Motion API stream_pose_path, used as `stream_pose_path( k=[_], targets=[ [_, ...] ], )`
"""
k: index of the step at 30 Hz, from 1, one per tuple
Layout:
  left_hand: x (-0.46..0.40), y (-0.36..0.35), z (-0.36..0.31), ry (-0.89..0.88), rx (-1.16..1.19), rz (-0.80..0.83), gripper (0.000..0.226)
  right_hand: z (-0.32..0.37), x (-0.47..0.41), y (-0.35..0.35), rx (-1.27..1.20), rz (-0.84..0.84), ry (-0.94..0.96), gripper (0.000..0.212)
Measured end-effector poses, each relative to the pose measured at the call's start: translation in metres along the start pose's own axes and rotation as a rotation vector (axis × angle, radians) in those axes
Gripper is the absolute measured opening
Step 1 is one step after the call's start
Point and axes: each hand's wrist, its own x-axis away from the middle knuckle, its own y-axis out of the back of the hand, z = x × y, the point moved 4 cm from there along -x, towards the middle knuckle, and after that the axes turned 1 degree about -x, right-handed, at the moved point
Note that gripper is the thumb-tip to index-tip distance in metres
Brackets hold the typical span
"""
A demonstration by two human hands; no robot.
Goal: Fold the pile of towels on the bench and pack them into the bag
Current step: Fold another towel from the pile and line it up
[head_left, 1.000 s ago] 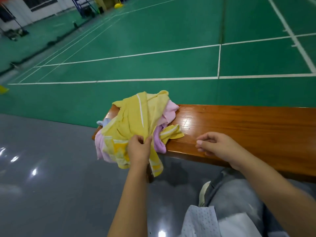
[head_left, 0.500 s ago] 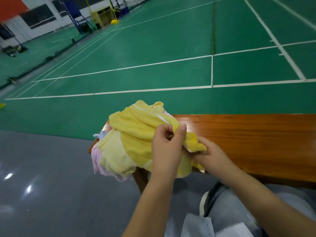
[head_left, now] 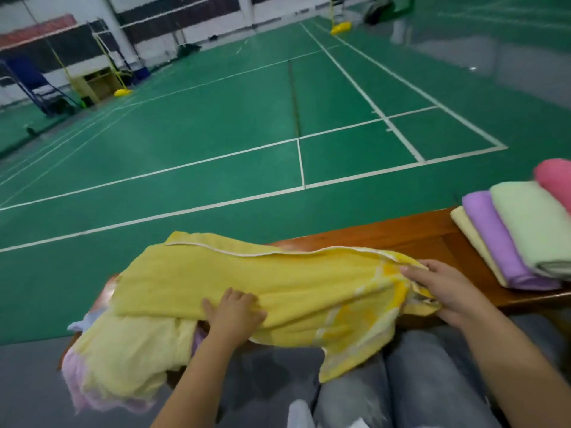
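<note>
A yellow towel (head_left: 278, 285) lies stretched out lengthwise over the wooden bench (head_left: 411, 236) and my lap. My left hand (head_left: 234, 315) grips its near edge towards the left. My right hand (head_left: 441, 291) holds the towel's right end, fingers on top and thumb under the cloth. Beneath the towel's left part lies the unfolded pile (head_left: 123, 369), pale yellow, pink and a bit of light blue, hanging over the bench's left end. No bag is in view.
Several folded towels (head_left: 513, 239), cream, purple, pale green and pink, lie side by side at the bench's right end. Beyond the bench is a green court floor (head_left: 216, 134) with white lines. Grey floor lies at my left; my knees are under the towel.
The yellow towel was bunched on the pile; both hands have pulled it out flat to the right along the bench. The view has swung right and shows the folded towels.
</note>
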Motion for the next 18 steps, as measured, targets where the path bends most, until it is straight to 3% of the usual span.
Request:
stream_pose_path(
  k=[3, 6, 10, 15, 18],
  targets=[
    [0.002, -0.004, -0.021, -0.058, 0.017, -0.065, 0.044, 0.003, -0.005, 0.018, -0.160, -0.078, 0.007, 0.030],
    [0.006, -0.001, -0.047, -0.179, 0.287, -0.131, 0.023, 0.013, -0.005, 0.026, -0.292, -0.102, 0.040, 0.033],
    [0.033, 0.017, -0.106, -0.337, 0.538, -0.173, 0.023, 0.038, 0.005, 0.025, -0.494, -0.030, 0.121, 0.052],
    [0.066, 0.021, -0.178, -0.444, 0.824, -0.090, 0.014, 0.059, 0.014, 0.019, -0.407, 0.031, 0.187, 0.072],
    [0.067, 0.021, -0.187, -0.533, 0.712, -0.081, 0.024, 0.058, 0.016, 0.022, -0.353, -0.034, 0.214, 0.061]
  ],
)
